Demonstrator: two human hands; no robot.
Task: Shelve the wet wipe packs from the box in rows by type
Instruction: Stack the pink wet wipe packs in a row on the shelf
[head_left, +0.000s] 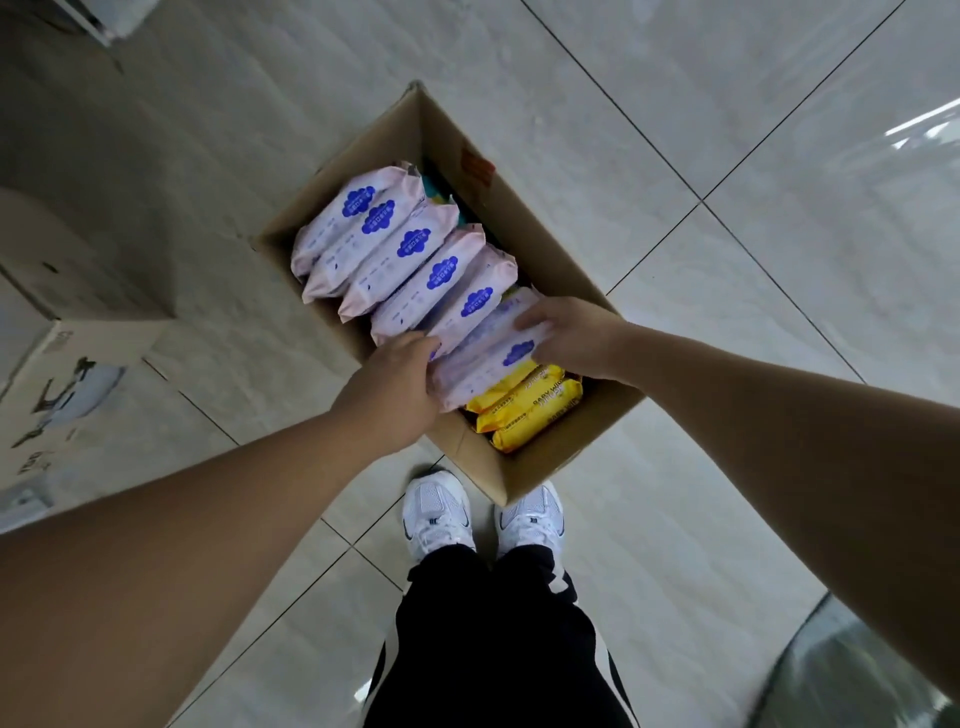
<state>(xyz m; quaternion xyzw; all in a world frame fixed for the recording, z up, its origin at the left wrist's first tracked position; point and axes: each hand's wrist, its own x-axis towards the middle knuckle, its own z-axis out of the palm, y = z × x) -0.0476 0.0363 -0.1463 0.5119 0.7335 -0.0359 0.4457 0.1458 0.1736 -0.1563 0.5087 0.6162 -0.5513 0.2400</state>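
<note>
An open cardboard box (524, 218) stands on the tiled floor in front of my feet. Several pink wet wipe packs (400, 260) with blue cloud labels lie in a slanted row inside it. Yellow wet wipe packs (530, 405) lie at the near end of the box. My left hand (395, 387) grips the left end of the nearest pink packs (485, 364). My right hand (566, 338) holds their right end, fingers curled over the top. Something teal shows under the far packs.
Another cardboard box (67, 384) with printed markings stands at the left on the floor. My white sneakers (436, 514) touch the near corner of the open box. A curved glass edge (831, 660) shows at the lower right.
</note>
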